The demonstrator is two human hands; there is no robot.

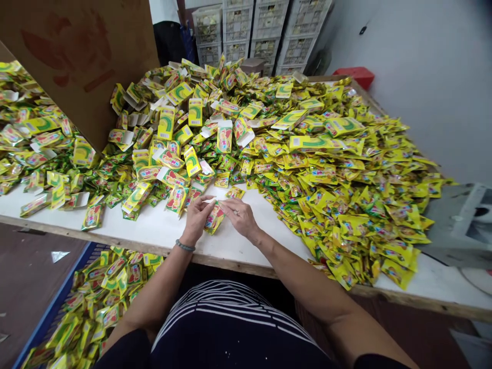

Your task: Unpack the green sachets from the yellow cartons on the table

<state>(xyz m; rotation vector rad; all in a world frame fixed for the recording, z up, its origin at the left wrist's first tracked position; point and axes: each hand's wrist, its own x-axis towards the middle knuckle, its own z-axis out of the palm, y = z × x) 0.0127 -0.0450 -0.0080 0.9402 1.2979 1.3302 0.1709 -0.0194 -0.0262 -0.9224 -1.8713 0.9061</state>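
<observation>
Both my hands meet over the white tabletop (154,230), close to its front edge. A small yellow, red and green printed carton (214,219) is between them, tilted, its top end at my fingertips. My left hand (197,219) wears a bracelet at the wrist and grips the carton's left side with closed fingers. My right hand (240,216), with a ring on it, pinches at the carton's top right corner. Just beyond my fingers lies a small yellow packet (234,192). Several cartons with raised flaps, such as one yellow carton (191,161), lie beyond my left hand.
A large heap of yellow sachets (338,205) covers the table's right side. A brown cardboard box (84,66) stands at the back left. Below the table's left edge, a blue crate (57,294) holds many filled cartons. Stacked white crates (265,31) stand behind; a grey machine (461,225) sits right.
</observation>
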